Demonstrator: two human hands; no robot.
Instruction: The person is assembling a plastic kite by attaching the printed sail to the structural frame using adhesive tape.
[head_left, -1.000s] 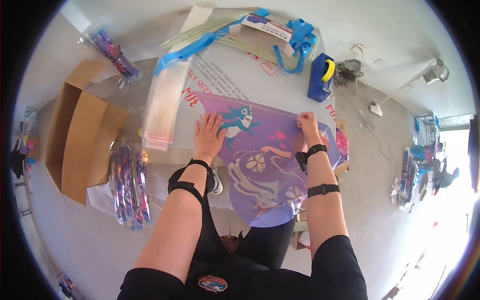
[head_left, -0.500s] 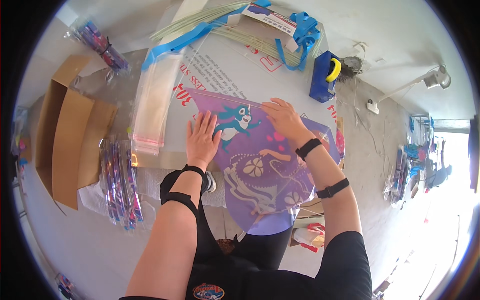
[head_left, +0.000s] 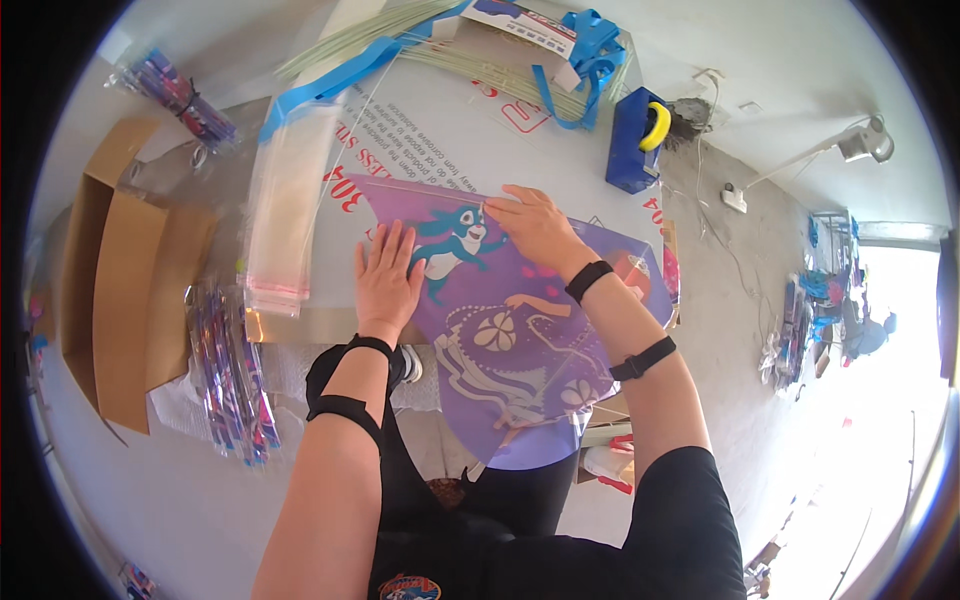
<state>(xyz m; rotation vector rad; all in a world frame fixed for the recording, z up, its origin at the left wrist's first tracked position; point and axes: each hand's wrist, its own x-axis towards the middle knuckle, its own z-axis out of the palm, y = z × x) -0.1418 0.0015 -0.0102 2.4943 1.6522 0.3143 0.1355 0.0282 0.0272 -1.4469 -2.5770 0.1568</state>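
Note:
A purple, printed kite sheet (head_left: 497, 385) with a blue cartoon animal and pale flower shapes lies over the near part of the table, its lower end hanging towards my lap. A thin rod (head_left: 413, 188) runs along its upper edge. My left hand (head_left: 389, 280) rests flat on the sheet's left side, fingers spread, beside the cartoon animal. Palm down, my right hand (head_left: 535, 230) lies across the upper edge, its fingers stretched leftward and touching the sheet near the animal's head. My right thumb is hidden.
The film-covered table (head_left: 440, 120) carries clear plastic sleeves (head_left: 283, 210), blue ribbon (head_left: 330, 90), thin pale sticks (head_left: 325, 57), a small box (head_left: 520, 28) and a blue tape dispenser (head_left: 628, 145) with yellow tape. Left stand an open carton (head_left: 140, 290) and packaged bundles (head_left: 232, 375).
My right hand has slid left along the sheet's upper edge, closer to the animal's head. My left hand stays flat on the sheet. The whole view has shifted slightly.

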